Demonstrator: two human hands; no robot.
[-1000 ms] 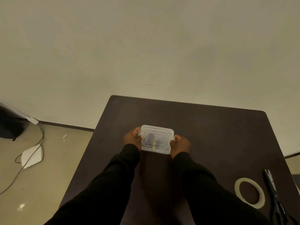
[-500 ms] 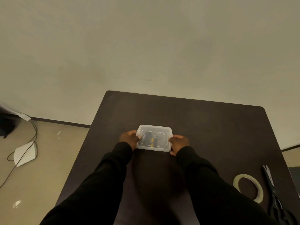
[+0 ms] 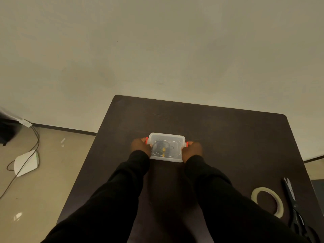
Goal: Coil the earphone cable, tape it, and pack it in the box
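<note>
A small clear plastic box (image 3: 166, 136) with its lid on sits on the dark table (image 3: 228, 137), in the middle. Through the lid I see the dark coiled earphone cable (image 3: 162, 148) with a yellow spot on it. My left hand (image 3: 139, 145) presses against the box's left end and my right hand (image 3: 192, 149) against its right end. A small red clip shows at each end by my fingertips. Both arms are in black sleeves.
A roll of clear tape (image 3: 267, 200) lies at the table's right front, with black-handled scissors (image 3: 294, 207) just right of it near the edge. On the floor to the left are a white device (image 3: 26, 163) and dark cables (image 3: 21, 169).
The box has stayed between my hands. My fingers have shifted on its ends, and the red clips now show there. The view has tilted slightly.
</note>
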